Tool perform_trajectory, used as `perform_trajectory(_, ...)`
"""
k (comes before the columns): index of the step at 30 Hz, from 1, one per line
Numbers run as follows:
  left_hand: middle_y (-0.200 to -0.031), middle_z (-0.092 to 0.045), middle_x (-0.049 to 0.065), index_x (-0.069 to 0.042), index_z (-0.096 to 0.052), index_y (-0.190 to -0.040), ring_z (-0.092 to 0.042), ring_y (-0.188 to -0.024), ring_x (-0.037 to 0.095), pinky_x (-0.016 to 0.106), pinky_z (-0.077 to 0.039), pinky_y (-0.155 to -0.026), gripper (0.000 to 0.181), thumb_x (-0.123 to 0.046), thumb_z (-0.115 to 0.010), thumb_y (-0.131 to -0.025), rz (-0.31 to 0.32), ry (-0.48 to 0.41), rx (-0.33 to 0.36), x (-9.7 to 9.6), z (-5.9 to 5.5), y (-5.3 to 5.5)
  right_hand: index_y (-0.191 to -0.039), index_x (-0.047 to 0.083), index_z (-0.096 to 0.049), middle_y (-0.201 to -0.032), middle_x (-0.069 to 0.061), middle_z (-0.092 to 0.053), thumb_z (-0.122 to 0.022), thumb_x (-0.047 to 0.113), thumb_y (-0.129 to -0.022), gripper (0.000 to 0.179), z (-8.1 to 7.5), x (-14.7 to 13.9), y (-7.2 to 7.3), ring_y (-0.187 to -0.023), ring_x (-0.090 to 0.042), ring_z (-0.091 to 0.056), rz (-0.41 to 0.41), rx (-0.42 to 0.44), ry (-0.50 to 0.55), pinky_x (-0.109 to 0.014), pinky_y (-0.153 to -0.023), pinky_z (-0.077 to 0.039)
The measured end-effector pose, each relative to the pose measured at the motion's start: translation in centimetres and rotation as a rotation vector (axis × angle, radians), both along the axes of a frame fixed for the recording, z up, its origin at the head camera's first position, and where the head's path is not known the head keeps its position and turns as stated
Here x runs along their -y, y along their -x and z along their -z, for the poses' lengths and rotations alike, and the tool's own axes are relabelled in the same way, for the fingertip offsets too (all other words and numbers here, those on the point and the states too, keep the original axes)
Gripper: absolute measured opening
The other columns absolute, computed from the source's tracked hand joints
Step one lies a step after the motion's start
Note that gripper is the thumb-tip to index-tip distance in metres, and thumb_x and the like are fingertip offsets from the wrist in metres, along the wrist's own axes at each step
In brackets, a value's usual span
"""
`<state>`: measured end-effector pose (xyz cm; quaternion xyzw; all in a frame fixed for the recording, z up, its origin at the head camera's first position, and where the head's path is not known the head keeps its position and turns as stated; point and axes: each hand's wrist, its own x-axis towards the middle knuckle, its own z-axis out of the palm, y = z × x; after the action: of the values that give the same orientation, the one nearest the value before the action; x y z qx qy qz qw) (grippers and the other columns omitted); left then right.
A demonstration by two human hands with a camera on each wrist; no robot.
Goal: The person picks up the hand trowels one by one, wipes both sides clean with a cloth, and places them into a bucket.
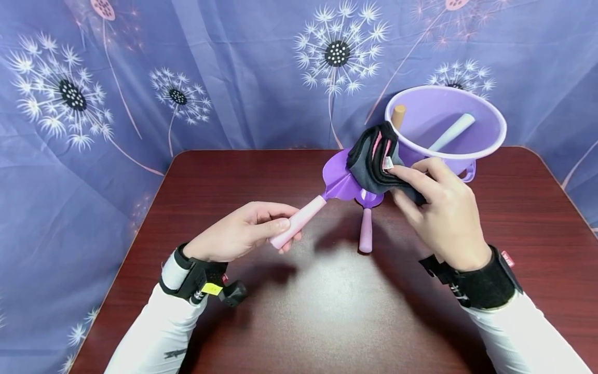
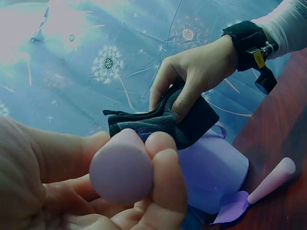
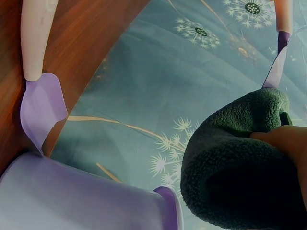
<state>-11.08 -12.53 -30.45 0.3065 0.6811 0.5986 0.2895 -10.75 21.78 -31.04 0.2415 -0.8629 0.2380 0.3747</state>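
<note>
My left hand (image 1: 247,231) grips the pink handle of a garden trowel (image 1: 299,222), its purple blade raised above the table and angled up to the right. In the left wrist view the round end of that handle points at the camera. My right hand (image 1: 444,208) pinches a folded dark grey and black cloth (image 1: 374,161), with a small white tag near the fingertips. The cloth lies over the right part of the blade and hides it. In the right wrist view the cloth (image 3: 230,167) is bunched and fuzzy, right at the blade's end.
A second purple trowel (image 1: 366,231) with a pink handle lies on the dark red-brown table (image 1: 224,176), near the purple bucket (image 1: 497,130). Inside the bucket stand a tan handle (image 1: 398,117) and a pale blue handle (image 1: 452,132). A blue dandelion-print curtain (image 1: 252,67) hangs behind the table.
</note>
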Motion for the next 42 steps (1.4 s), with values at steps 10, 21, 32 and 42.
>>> perform_trajectory(10, -0.083, -0.062, 0.009, -0.012, -0.064, -0.120, -0.058, -0.079, 0.026, 0.039, -0.049, -0.077, 0.021, -0.017, -0.049, -0.106, 0.064, 0.080, -0.127, 0.3, -0.5, 0.0, -0.112, 0.012, -0.076, -0.095, -0.008, -0.061, -0.067, 0.011, -0.083, 0.030, 0.0, -0.2, 0.1, -0.077, -0.017, -0.054, 0.043, 0.014, 0.028, -0.038, -0.060, -0.040)
perform_trajectory(21, -0.084, -0.062, 0.007, -0.018, -0.065, -0.120, -0.059, -0.081, 0.022, 0.035, -0.048, -0.075, 0.022, -0.011, -0.055, -0.101, 0.021, 0.139, -0.178, 0.2, -0.2, -0.2, -0.114, 0.014, -0.075, -0.095, -0.005, -0.061, -0.068, 0.013, -0.084, 0.032, 0.3, -0.1, 0.1, -0.074, -0.014, -0.051, 0.090, 0.048, 0.058, -0.033, -0.062, -0.037)
perform_trajectory(32, -0.086, -0.065, 0.002, -0.025, -0.068, -0.119, -0.060, -0.077, 0.016, 0.030, -0.048, -0.067, 0.023, -0.026, -0.066, -0.097, -0.137, 0.234, -0.242, -0.7, 0.5, -0.7, -0.116, 0.009, -0.074, -0.093, -0.005, -0.061, -0.072, 0.014, -0.085, 0.031, 0.4, 0.2, 0.0, -0.078, -0.013, -0.049, 0.017, 0.117, 0.095, -0.028, -0.068, -0.036)
perform_trajectory(42, -0.081, -0.063, -0.008, -0.029, -0.069, -0.114, -0.057, -0.070, 0.008, 0.028, -0.045, -0.057, 0.021, -0.023, -0.070, -0.093, -0.262, 0.322, -0.429, -1.6, 1.2, -1.0, -0.115, 0.011, -0.074, -0.092, 0.001, -0.063, -0.077, 0.012, -0.084, 0.032, 0.9, 0.9, -0.1, -0.077, -0.008, -0.050, -0.042, 0.194, 0.158, -0.023, -0.067, -0.038)
